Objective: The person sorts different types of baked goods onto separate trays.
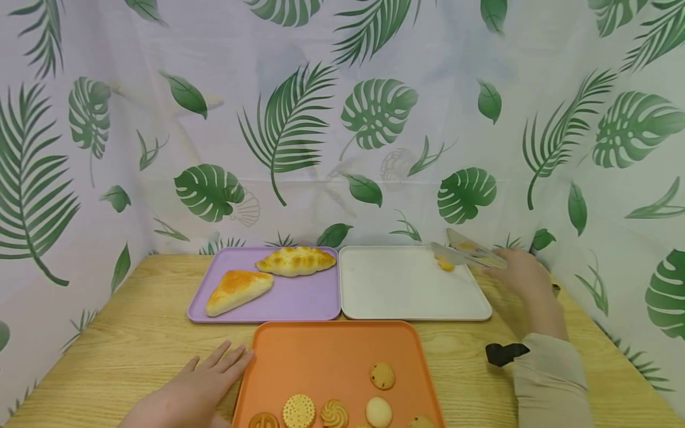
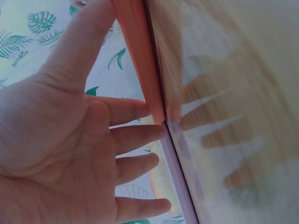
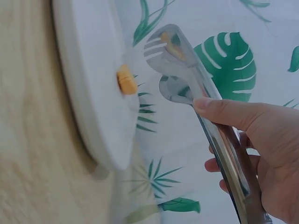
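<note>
My right hand (image 1: 521,273) grips a pair of metal tongs (image 3: 201,88), thumb on one arm and fingers round the other. The tong heads are apart, above the far right corner of the white tray (image 1: 407,291). A small golden-orange cookie (image 3: 126,80) lies on that tray just below them, outside the tongs. With fingers stretched out, my left hand (image 1: 187,386) touches the left edge of the orange tray (image 1: 332,345); in the left wrist view its fingertips (image 2: 156,133) are at the tray rims.
Several cookies, among them a round dotted one (image 1: 298,411) and a chip cookie (image 1: 382,375), lie on the orange tray's near half. The purple tray (image 1: 305,300) at the back left bears a triangular bread (image 1: 238,291) and a braided bread (image 1: 296,261). A leaf-print cloth (image 1: 321,148) hangs behind.
</note>
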